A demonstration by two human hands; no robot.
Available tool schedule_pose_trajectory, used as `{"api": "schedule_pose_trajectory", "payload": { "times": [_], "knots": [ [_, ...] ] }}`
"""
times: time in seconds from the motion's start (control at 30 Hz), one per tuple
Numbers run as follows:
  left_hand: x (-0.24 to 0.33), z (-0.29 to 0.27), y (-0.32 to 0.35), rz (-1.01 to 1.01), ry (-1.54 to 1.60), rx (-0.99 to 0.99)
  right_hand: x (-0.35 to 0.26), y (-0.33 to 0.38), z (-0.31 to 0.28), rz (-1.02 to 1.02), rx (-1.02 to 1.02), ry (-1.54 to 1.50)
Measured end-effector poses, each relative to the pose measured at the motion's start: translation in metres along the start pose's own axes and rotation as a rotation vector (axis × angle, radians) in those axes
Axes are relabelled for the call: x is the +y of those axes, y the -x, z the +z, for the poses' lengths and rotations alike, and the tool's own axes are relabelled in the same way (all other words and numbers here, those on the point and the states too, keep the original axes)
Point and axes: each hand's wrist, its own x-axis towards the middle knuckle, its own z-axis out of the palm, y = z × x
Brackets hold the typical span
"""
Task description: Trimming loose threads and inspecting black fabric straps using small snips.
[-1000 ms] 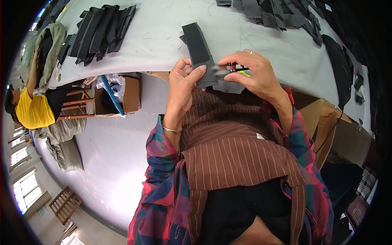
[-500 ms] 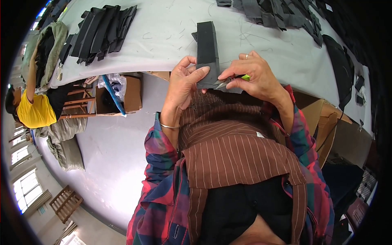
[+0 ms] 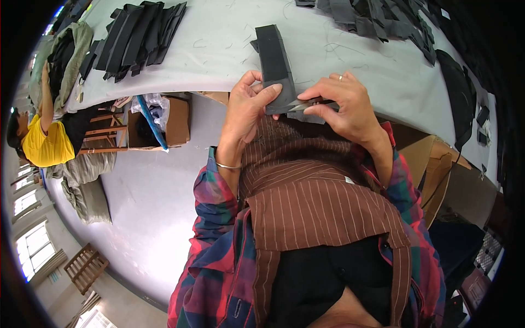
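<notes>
A black fabric strip (image 3: 274, 57) reaches from the table's near edge onto the white surface. My left hand (image 3: 244, 109) grips its near end, with the thumb flat on top and the fingers partly hidden underneath. Closed round a pair of thread snips (image 3: 299, 103) is my right hand (image 3: 350, 106); the pointed metal blades lie at the strip's near right corner. Whether the blades touch the cloth or a thread I cannot tell.
Loose threads lie on the white table (image 3: 219, 54). A stack of black strips (image 3: 139, 38) is at the far left, a heap of dark pieces (image 3: 372, 16) at the far right. A cardboard box (image 3: 178, 123) stands left below; a person in yellow (image 3: 49, 142) works beyond.
The strip has tilted slightly, its far end moving left. My right hand has turned a little, and the snips now point more directly left at the strip's corner.
</notes>
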Motion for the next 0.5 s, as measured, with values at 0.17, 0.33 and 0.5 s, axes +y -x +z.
{"api": "schedule_pose_trajectory", "payload": {
  "times": [0.17,0.33,0.5],
  "knots": [
    [0.001,0.008,0.001,0.015,-0.035,0.053,-0.003,-0.002,0.018,-0.088,0.069,-0.004],
    [-0.002,0.005,0.002,0.039,-0.019,0.046,-0.006,-0.004,0.019,-0.11,0.063,0.036],
    [-0.001,0.006,0.004,0.041,-0.006,0.064,-0.006,-0.004,0.017,-0.088,0.03,0.072]
  ]
}}
